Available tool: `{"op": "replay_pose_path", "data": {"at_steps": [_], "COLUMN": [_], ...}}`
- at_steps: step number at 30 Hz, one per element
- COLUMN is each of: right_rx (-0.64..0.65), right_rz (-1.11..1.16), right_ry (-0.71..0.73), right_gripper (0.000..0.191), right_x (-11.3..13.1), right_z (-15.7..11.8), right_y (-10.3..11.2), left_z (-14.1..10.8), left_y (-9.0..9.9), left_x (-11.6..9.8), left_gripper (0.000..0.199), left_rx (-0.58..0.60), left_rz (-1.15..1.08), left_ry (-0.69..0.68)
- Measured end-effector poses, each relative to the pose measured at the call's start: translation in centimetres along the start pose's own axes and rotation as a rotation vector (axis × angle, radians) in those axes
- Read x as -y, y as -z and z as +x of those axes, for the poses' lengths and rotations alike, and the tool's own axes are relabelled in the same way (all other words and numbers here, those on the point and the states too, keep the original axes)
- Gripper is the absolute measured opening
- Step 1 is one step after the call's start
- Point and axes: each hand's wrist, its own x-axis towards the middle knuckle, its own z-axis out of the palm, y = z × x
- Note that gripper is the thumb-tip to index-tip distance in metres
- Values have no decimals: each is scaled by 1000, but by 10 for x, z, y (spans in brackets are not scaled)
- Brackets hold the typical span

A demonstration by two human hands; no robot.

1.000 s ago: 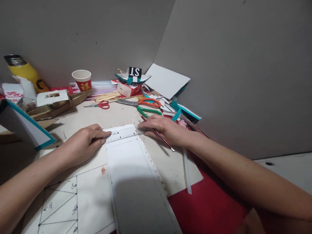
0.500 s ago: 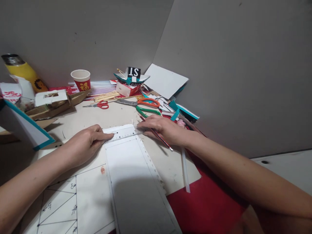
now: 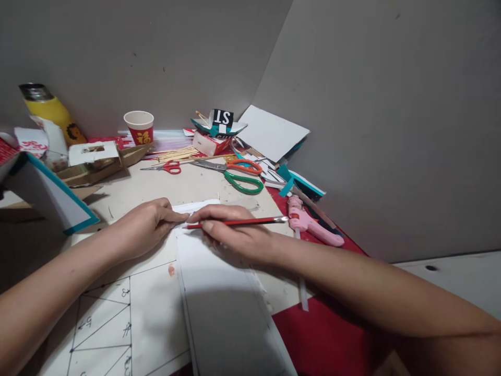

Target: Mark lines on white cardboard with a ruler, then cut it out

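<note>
A red pencil (image 3: 245, 222) is pinched in my right hand (image 3: 235, 235), its tip pointing left at the top of a long white card (image 3: 223, 313). My left hand (image 3: 151, 224) is curled, with its index finger pressing the left end of a clear ruler (image 3: 249, 203) laid across the card. My right hand covers most of the ruler. The two hands nearly touch at the fingertips. Faint pencil lines run along the card's edges. Under its left side lies a sheet with a drawn truss pattern (image 3: 102, 328).
Small red scissors (image 3: 171, 167) and large shears with orange and green handles (image 3: 243, 183) lie beyond my hands. A pink glue gun (image 3: 313, 222) rests at right. Farther back stand a paper cup (image 3: 140, 128) and a yellow bottle (image 3: 52, 112). Cardboard pieces (image 3: 84, 201) crowd the left.
My right hand has moved left from the ruler's right end toward my left hand. The pencil has turned, its tip now on the card's upper left. The glue gun is uncovered.
</note>
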Motion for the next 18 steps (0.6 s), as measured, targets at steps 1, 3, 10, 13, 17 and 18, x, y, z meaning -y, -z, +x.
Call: {"op": "replay_pose_path", "data": {"at_steps": [1,3,10,13,17,18], "right_rx": [-36,-93,-169,-178,-178,-173], "right_rz": [27,38,-11,-3,-31,-38], "right_ry": [-39,-97,-100,-88,-52,-37], "right_gripper": [20,13,8,8,9,9], "right_x": [-3,-9,-13,-14,-15,-15], "right_z": [3,8,10,9,9,9], "right_y": [-9,-21,-27,-26,-28,-28], "left_z": [0,-1,-1,-1,-2,-2], "left_y": [0,-1,0,-1,-1,-1], "left_x": [0,1,1,1,1,1], "left_gripper": [39,37,38,39,37,36], "left_rx": [-3,-6,-15,-17,-16,-17], "left_rz": [-1,-13,-17,-11,-19,-18], "left_ry": [-9,-19,-7,-14,-16,-15]}}
